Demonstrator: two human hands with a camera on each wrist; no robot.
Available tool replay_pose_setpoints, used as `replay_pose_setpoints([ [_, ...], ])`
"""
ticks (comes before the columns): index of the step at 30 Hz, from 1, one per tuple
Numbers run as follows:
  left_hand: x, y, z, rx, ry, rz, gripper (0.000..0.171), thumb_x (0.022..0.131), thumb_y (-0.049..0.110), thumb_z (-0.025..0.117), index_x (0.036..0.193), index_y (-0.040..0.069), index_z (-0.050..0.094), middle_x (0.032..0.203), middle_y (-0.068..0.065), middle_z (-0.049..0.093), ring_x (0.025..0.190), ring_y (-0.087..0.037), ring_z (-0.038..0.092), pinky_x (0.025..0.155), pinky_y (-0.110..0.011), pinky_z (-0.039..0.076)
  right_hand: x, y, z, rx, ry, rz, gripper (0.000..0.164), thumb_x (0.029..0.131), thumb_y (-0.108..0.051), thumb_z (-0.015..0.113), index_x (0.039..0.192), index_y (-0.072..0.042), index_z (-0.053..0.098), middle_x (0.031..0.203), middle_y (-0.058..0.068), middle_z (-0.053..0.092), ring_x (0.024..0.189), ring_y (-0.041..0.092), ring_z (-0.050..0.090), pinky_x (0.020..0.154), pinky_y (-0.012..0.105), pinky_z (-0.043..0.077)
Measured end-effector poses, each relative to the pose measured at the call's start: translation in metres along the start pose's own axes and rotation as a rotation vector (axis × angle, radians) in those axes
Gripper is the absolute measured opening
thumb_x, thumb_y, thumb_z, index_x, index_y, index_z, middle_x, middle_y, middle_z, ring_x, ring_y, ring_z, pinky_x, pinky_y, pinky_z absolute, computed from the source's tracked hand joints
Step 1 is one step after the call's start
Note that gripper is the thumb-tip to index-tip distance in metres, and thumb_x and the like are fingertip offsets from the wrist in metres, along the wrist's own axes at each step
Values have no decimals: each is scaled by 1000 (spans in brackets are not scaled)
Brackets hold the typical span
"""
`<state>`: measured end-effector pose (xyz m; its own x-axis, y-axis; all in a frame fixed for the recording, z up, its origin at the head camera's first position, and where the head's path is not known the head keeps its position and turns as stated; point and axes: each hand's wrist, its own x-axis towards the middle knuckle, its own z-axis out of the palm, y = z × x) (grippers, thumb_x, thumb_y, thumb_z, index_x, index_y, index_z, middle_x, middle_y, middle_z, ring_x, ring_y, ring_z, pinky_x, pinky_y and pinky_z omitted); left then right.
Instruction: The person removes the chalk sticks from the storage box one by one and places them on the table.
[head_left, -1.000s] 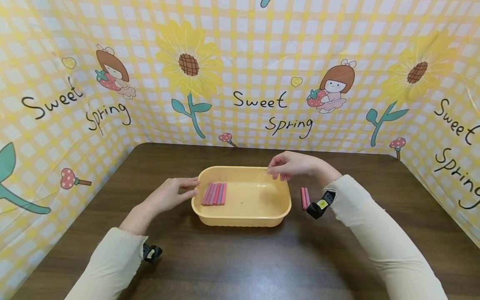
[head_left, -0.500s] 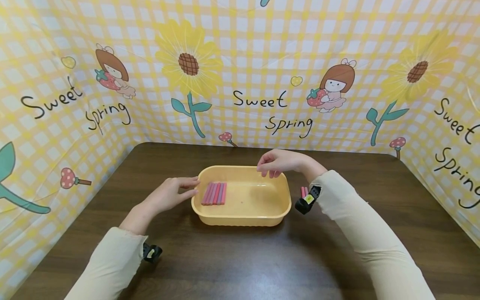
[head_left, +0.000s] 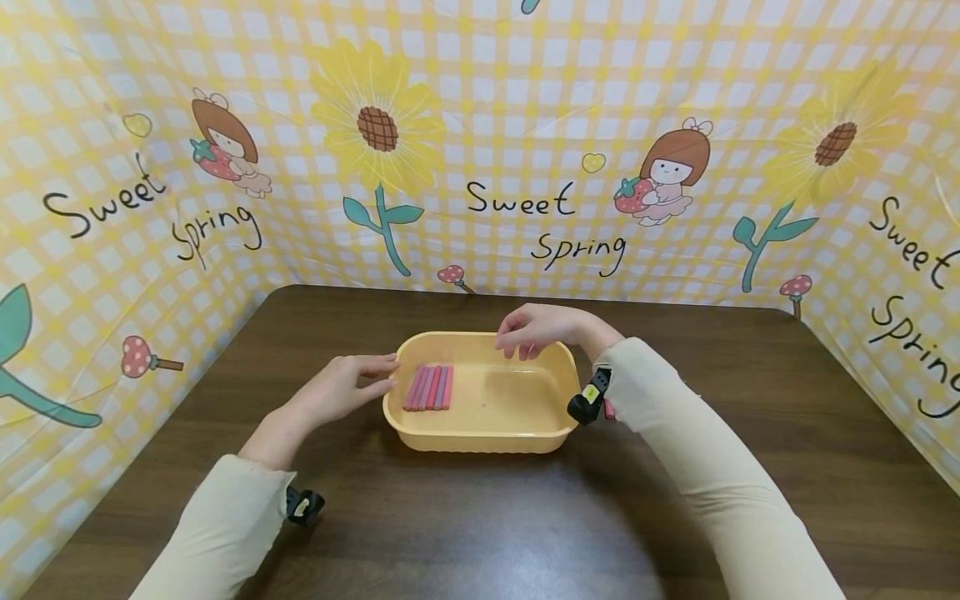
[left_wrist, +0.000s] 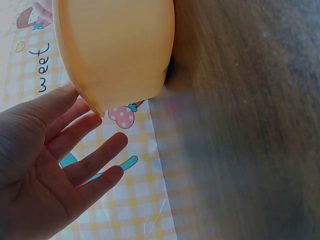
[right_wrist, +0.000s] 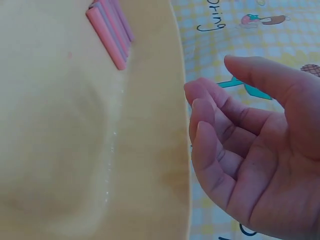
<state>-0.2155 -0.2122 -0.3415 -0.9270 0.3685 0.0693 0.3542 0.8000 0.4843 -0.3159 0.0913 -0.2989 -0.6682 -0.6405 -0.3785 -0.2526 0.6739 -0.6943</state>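
A pale yellow plastic basin [head_left: 480, 443] stands on the table, with a row of several pink and purple sticks [head_left: 428, 388] lying side by side at its left end. My left hand [head_left: 337, 390] touches the basin's left rim with its fingertips, fingers mostly straight, as the left wrist view shows too. Over the back rim hovers my right hand [head_left: 543, 327], fingers loosely bent. In the right wrist view nothing lies between its thumb and fingers, and the sticks [right_wrist: 108, 32] show at the basin's far end.
To the right of the basin, a pink stick [head_left: 610, 410] pokes out from behind the right wrist camera [head_left: 591, 398]; the rest is hidden by the sleeve. A dark wooden table [head_left: 450, 525] lies under everything. A yellow checked cloth [head_left: 510, 150] hangs around its back and sides.
My right hand has moved left along the basin's back rim, and its forearm now covers most of the sticks on the table at right. The left hand and basin have stayed put.
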Motion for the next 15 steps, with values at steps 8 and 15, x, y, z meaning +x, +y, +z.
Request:
replay_pose_setpoints([
  [8,0,0,0,-1,3,3,41,92,18,59,128,0,56,134,-18,53,123,-36,52,101,-51,43,17,0,5,-4,-46,-2,31,92,-28,57,111,-3,61,94,8,66,72,11,58,68,21,52],
  [15,0,0,0,-1,3,7,41,92,19,59,128,0,56,134,-19,53,123,-37,52,100,-51,43,30,2,11,-22,-82,-6,29,92,-29,57,107,-4,62,89,1,64,72,9,57,68,21,51],
])
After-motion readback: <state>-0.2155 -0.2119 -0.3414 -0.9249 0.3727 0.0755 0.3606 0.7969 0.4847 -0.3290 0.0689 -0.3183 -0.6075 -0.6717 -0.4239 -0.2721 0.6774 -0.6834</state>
